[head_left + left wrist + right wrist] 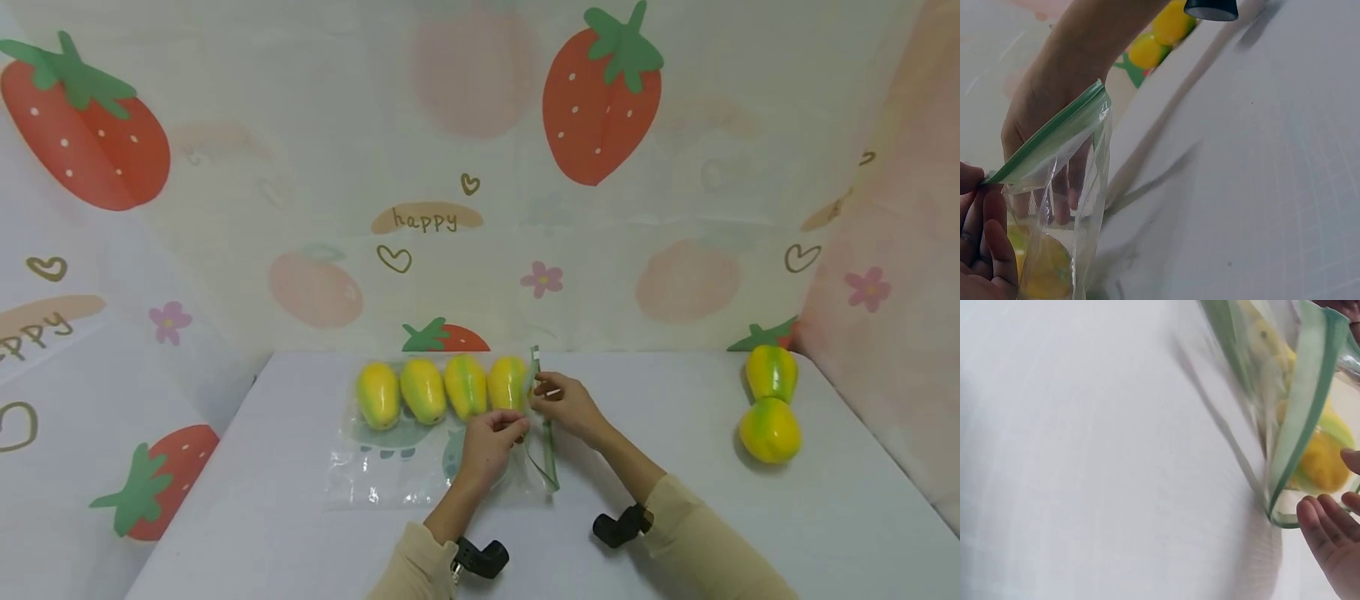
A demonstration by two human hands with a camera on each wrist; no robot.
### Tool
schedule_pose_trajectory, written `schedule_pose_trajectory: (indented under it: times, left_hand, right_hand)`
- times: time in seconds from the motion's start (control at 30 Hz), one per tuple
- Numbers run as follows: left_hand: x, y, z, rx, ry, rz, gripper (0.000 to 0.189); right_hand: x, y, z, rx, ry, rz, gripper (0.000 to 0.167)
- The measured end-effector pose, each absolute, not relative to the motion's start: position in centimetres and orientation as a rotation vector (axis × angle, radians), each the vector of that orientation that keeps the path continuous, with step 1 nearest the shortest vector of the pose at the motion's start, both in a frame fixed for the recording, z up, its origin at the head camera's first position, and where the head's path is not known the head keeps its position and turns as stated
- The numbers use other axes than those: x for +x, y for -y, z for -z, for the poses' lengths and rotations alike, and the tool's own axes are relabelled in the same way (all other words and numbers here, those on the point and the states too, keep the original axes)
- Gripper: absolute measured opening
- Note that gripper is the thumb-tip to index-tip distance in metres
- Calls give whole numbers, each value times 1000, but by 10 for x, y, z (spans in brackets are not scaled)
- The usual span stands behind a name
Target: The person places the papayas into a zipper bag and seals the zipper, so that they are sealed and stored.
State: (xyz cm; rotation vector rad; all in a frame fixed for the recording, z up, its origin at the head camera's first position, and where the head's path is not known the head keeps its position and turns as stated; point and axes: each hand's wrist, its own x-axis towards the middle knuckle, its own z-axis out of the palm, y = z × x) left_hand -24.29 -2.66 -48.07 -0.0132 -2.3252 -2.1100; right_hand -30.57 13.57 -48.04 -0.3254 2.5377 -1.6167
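A clear zip bag (360,479) with a green zip edge (550,458) lies on the table, its mouth facing right and gaping. Inside, along its far side, sit several yellow-green papaya-like fruits (423,392) in a row. My left hand (486,450) pinches the near side of the mouth between thumb and fingers, which the left wrist view confirms. At the far side of the mouth is my right hand (572,408), beside the rightmost fruit. In the right wrist view its fingers (1329,528) are fairly straight, the tips at the green rim, the thumb apart.
Two more of the fruits, one farther back (772,372) and one nearer (771,431), touch each other at the table's right side. A printed cloth (480,183) with strawberries hangs behind the white table (247,500). Each wrist wears a black camera (483,558).
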Motion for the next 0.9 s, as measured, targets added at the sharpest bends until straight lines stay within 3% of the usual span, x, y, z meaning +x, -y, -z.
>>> schedule_pose_trajectory:
  times: [0.9]
  left_hand:
    - [-242, 26, 482, -6, 2310, 2112, 21]
  right_hand:
    - [-297, -208, 440, -371, -2768, 1320, 51]
